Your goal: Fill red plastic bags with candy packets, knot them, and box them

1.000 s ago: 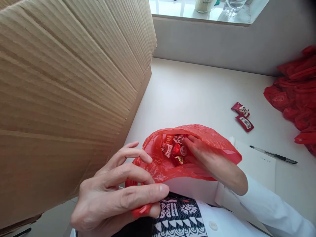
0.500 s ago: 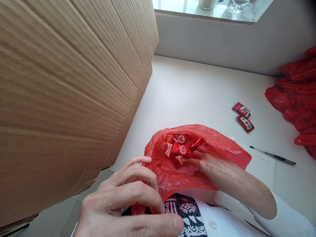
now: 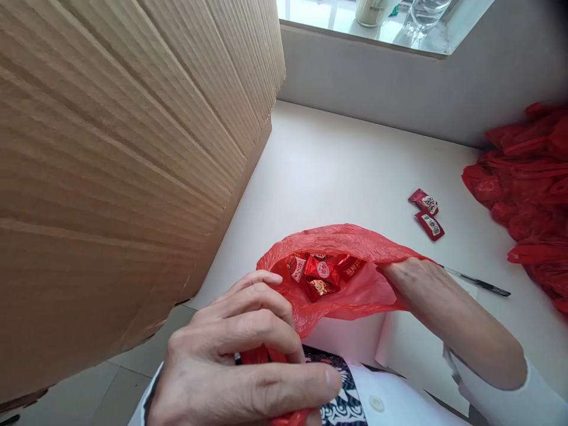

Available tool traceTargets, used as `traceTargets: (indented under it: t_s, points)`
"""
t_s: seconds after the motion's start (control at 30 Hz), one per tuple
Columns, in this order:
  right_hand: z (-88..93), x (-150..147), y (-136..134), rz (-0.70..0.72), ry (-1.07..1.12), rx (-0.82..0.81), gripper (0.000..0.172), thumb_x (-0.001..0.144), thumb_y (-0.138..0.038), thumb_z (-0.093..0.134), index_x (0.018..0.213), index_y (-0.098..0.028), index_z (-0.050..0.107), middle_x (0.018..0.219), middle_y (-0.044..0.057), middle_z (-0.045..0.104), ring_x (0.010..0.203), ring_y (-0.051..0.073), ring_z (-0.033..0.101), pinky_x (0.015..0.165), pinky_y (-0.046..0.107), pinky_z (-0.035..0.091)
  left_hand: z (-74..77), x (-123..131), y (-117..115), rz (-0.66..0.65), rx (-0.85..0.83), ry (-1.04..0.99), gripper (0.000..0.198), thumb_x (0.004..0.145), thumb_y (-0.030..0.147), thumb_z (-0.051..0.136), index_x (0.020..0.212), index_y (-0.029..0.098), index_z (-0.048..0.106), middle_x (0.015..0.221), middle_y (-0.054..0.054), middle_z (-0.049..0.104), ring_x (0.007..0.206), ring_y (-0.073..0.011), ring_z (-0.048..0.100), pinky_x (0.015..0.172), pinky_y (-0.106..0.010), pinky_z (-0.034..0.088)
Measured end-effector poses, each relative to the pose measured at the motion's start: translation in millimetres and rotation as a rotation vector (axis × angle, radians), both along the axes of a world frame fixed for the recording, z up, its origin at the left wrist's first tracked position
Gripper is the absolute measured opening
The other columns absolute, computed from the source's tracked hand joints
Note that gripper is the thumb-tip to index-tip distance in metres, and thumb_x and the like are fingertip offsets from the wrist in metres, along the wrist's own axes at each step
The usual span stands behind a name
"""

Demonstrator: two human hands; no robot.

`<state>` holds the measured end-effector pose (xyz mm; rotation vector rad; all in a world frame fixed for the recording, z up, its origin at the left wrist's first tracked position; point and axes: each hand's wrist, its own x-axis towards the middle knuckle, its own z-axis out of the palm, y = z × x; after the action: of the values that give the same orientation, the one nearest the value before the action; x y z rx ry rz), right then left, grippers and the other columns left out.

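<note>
A thin red plastic bag (image 3: pixel 341 239) gapes in front of me, its mouth facing up. Inside lie several wrapped sweets (image 3: pixel 323 270), mostly red, with one gold-printed and one pinkish wrapper. My left hand (image 3: pixel 248 343) is at the bag's near left side, fingers curled around bunched red plastic, the thumb stretched along below. My right hand (image 3: pixel 406 278) is at the bag's right end; its fingers are hidden by the plastic, so their grip does not show. The sweets lie apart from it, further left.
A large cardboard box (image 3: pixel 133 165) fills the left. Two dark red packets (image 3: pixel 428 214) lie on the white table (image 3: pixel 337 160), with a black pen (image 3: pixel 483 284) nearer me. Filled red bags (image 3: pixel 532 183) are heaped at the right. A clear cup (image 3: pixel 423 18) stands on the windowsill.
My right hand has drawn back from the sweets to the bag's right end. The bag's mouth has narrowed. My left hand has shifted slightly right, and the view has turned a little.
</note>
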<state>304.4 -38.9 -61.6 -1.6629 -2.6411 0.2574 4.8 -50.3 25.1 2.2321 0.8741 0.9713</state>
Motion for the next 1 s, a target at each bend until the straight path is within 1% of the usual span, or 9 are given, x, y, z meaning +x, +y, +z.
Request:
traceTargets:
  t_s: [0.07,0.17,0.27,0.37,0.47,0.6,0.67,0.8,1.0]
  points:
    - [3.8,-11,8,0.025,-0.073,-0.073,0.025,0.074,-0.003,0.039,0.065,-0.022,0.053,0.061,0.0,0.056,0.049,0.015,0.05,0.046,0.028,0.036,0.0,0,2,-0.01,0.021,-0.015,0.003,0.08,0.024,0.071,0.078,0.026,0.073,0.056,0.008,0.062,0.058,-0.0091,0.056,0.083,-0.029,0.055]
    - [9.7,-30,17,0.071,-0.068,-0.089,0.032,0.086,-0.011,0.036,0.096,-0.025,0.063,0.087,0.004,0.067,0.075,0.02,0.062,0.062,0.03,0.048,-2.4,-3,6,-0.061,0.046,-0.05,0.003,0.079,0.024,0.072,0.079,0.022,0.075,0.058,0.004,0.062,0.062,-0.0106,0.056,0.08,-0.031,0.055]
    - [10.6,-39,21,0.12,-0.057,-0.045,0.028,0.094,-0.023,0.042,0.117,-0.026,0.058,0.106,0.006,0.065,0.089,0.018,0.063,0.073,0.031,0.051,-4.8,-8,9,-0.086,0.045,-0.083,0.013,0.072,0.019,0.077,0.085,0.018,0.075,0.061,0.001,0.063,0.066,-0.0128,0.056,0.077,-0.034,0.055]
    - [12.5,-41,22,0.176,-0.057,0.012,0.022,0.094,-0.027,0.048,0.112,-0.023,0.06,0.099,0.006,0.066,0.08,0.015,0.062,0.069,0.029,0.052,-3.3,-11,11,-0.088,0.036,-0.099,0.013,0.073,0.017,0.076,0.086,0.017,0.075,0.062,-0.001,0.064,0.067,-0.0143,0.057,0.075,-0.035,0.055]
    - [22.2,-42,16,0.278,-0.044,0.114,0.03,0.091,-0.007,0.04,0.098,-0.023,0.065,0.083,0.004,0.068,0.066,0.014,0.061,0.053,0.026,0.045,0.3,-11,12,-0.082,0.039,-0.076,0.009,0.077,0.021,0.073,0.086,0.019,0.075,0.061,0.0,0.065,0.066,-0.0139,0.058,0.076,-0.035,0.055]
    - [42.2,-43,2,0.605,0.172,0.595,0.022,0.084,-0.002,0.05,0.078,-0.016,0.066,0.079,0.005,0.07,0.07,0.017,0.062,0.056,0.029,0.047,-0.5,-8,12,-0.089,0.045,-0.049,0.015,0.072,0.023,0.078,0.087,0.02,0.075,0.062,0.001,0.065,0.065,-0.0125,0.058,0.079,-0.032,0.054]
    - [49.8,-42,-4,0.666,0.239,0.764,0.019,0.081,-0.003,0.056,0.074,-0.017,0.067,0.073,0.003,0.069,0.067,0.015,0.061,0.06,0.029,0.049,-3.2,-7,11,-0.088,0.064,-0.057,0.021,0.068,0.022,0.081,0.088,0.021,0.075,0.062,0.002,0.064,0.066,-0.0126,0.058,0.08,-0.032,0.054]
    - [54.7,-42,-5,0.679,0.199,0.813,0.023,0.08,-0.001,0.055,0.07,-0.017,0.068,0.065,0.0,0.069,0.059,0.012,0.059,0.055,0.026,0.049,-5.7,-6,9,-0.08,0.065,-0.038,0.021,0.07,0.022,0.08,0.09,0.025,0.074,0.064,0.003,0.065,0.068,-0.0128,0.059,0.085,-0.035,0.053]
    - [45.2,-46,2,0.665,0.171,0.776,0.023,0.082,-0.002,0.053,0.072,-0.016,0.068,0.068,0.002,0.072,0.061,0.013,0.064,0.054,0.025,0.051,-1.9,-9,6,-0.046,0.047,-0.016,0.015,0.072,0.026,0.078,0.087,0.026,0.074,0.062,0.004,0.064,0.066,-0.0125,0.06,0.085,-0.035,0.053]
